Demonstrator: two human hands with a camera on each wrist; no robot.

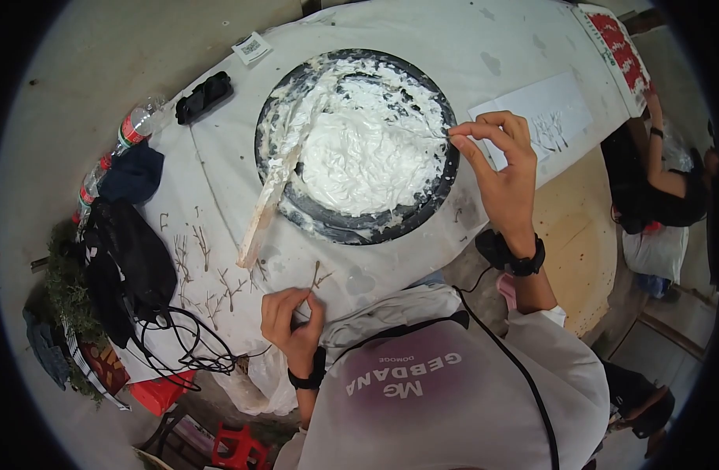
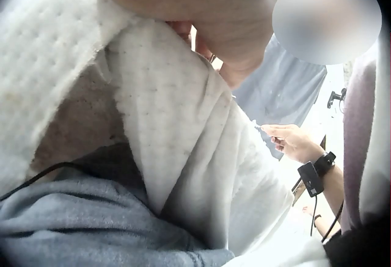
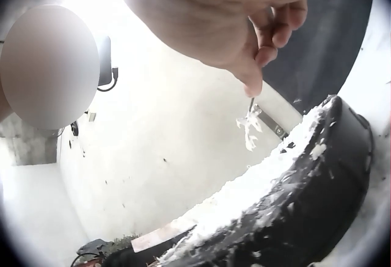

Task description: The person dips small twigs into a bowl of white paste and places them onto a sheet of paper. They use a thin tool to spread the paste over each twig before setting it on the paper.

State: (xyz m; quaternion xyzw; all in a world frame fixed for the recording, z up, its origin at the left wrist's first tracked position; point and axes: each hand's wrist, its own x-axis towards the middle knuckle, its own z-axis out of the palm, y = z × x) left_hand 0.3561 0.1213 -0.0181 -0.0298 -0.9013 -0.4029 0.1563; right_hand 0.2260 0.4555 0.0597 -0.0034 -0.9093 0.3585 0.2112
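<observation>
Bench (image 1: 485, 31) is covered w/ white cloth. Coated twig (image 3: 249, 125) is pinched in R hand (image 1: 504, 164), at tub (image 1: 449, 178) rim; bare twig (image 1: 319, 276) is pinched in L hand (image 1: 291, 323) near bench edge. Twigs prob. v. light, stiff, brittle; best held by stem end, as paste (image 1: 367, 164) looks soft & slippery. Farther out, spare twigs (image 1: 203, 247) are strewn on cloth. On shirt (image 1: 453, 384), "MG" & "GEBDANA" can be read; QR card (image 1: 252, 48) text & bottle (image 1: 140, 121) label can't.
</observation>
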